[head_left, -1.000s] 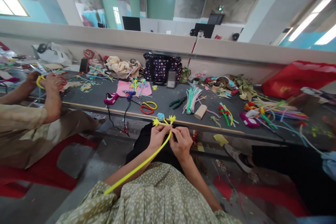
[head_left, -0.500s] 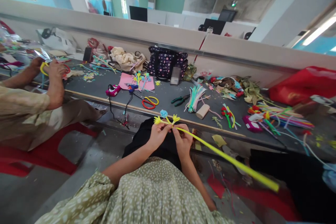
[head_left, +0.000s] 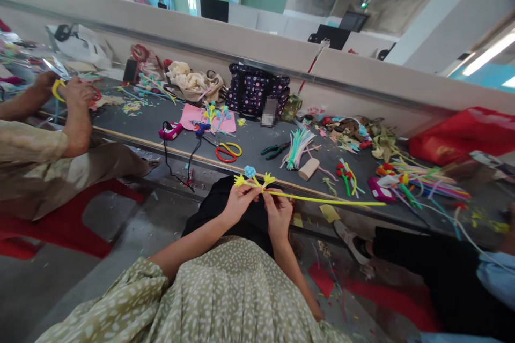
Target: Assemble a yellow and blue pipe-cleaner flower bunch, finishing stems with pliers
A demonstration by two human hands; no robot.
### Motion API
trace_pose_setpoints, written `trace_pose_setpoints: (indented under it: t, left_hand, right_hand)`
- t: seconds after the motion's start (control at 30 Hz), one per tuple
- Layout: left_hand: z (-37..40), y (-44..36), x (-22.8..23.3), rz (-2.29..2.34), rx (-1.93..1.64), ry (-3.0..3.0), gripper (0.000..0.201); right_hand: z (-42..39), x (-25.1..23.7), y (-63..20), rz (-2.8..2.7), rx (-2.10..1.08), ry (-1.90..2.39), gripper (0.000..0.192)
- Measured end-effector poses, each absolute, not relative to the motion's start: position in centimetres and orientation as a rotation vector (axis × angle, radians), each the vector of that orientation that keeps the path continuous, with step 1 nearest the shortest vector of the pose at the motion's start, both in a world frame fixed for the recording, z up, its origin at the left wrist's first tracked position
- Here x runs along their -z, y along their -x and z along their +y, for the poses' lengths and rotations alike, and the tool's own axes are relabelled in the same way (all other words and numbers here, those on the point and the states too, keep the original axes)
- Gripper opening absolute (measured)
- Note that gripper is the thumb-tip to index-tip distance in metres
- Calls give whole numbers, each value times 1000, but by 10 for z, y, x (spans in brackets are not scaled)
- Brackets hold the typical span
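Note:
My left hand (head_left: 238, 201) pinches a small bunch of pipe-cleaner flowers (head_left: 253, 177), two yellow and one blue, just below their heads. My right hand (head_left: 277, 213) sits beside it, fingers closed on a long yellow pipe cleaner (head_left: 330, 201) at the stems. The free length of that pipe cleaner sticks out to the right, almost level, over the table's front edge. Both hands hover above my lap, in front of the dark table (head_left: 257, 147).
On the table lie red and yellow scissors (head_left: 227, 151), green pliers (head_left: 273, 150), a bundle of pastel pipe cleaners (head_left: 296, 149), a pink sheet (head_left: 209, 119) and a dotted bag (head_left: 257, 94). A person at the left (head_left: 66, 118) works with a yellow piece. Another person's legs (head_left: 422, 257) are at the right.
The long yellow pipe cleaner swung from pointing down-left over my lap to down-right, and now sticks out nearly level to the right. My hands stayed together at the flower stems.

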State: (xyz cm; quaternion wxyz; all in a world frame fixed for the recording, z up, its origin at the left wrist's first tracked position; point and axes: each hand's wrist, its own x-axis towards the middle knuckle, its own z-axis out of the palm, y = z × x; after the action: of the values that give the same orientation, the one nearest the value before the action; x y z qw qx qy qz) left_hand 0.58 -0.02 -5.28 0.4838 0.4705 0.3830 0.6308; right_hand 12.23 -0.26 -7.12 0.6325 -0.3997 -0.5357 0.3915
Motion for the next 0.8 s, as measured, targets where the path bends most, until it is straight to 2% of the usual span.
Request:
trace_pose_setpoints:
  t: [0.23, 0.43, 0.6, 0.8]
  left_hand:
    - [-1, -11, 62, 827, -1491, -849, 21]
    - [-1, -10, 59, 785, -1527, -866, 19]
    - [-1, -5, 58, 818, -1537, -938, 20]
    - [0, -4, 52, 847, -1522, -984, 21]
  right_hand:
    - [-7, 68, -121, -1373, -487, 885, 9]
    - [-6, 70, -121, -1446, -361, 886, 9]
    - [-5, 72, -122, -1463, -456, 939, 10]
    - [-6, 68, -120, -1328, -822, 955, 18]
